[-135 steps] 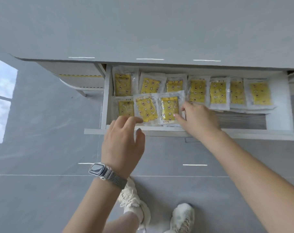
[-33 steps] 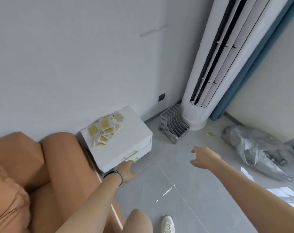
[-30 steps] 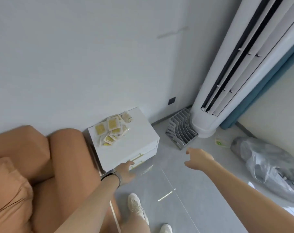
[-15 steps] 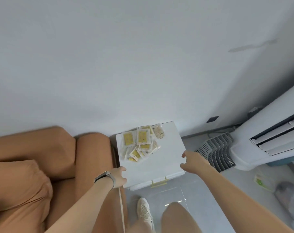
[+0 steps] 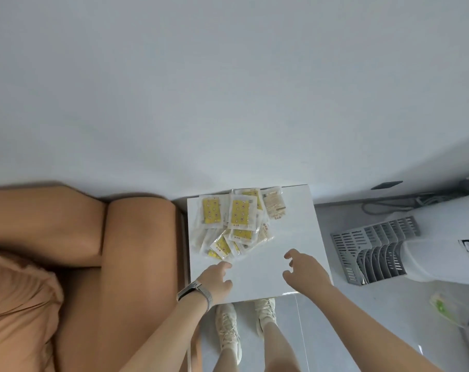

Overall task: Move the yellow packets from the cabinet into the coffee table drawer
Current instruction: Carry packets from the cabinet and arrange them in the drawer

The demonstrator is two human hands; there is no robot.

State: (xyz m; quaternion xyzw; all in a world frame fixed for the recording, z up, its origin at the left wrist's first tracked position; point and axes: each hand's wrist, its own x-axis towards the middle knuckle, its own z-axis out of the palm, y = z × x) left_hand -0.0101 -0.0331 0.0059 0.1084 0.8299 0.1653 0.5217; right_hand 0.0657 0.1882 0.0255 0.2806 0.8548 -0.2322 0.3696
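Note:
A loose pile of yellow packets (image 5: 229,225) in clear wrappers lies on the far left part of a small white cabinet top (image 5: 287,237). My left hand (image 5: 214,280), with a watch on the wrist, hovers over the cabinet's near left side, fingertips just short of the nearest packets, empty. My right hand (image 5: 303,271) is over the cabinet's near right part, fingers spread and curled, holding nothing. The coffee table drawer is not in view.
A tan sofa armrest (image 5: 136,251) presses against the cabinet's left side. A grey slotted file rack (image 5: 373,251) lies on the floor to the right, next to a white standing air conditioner base (image 5: 443,261). The wall is right behind the cabinet. My feet (image 5: 244,318) stand at its front.
I left the open drawer of packets, turned and walked up to the white cabinet. Both hands have come forward over its top, toward the pile.

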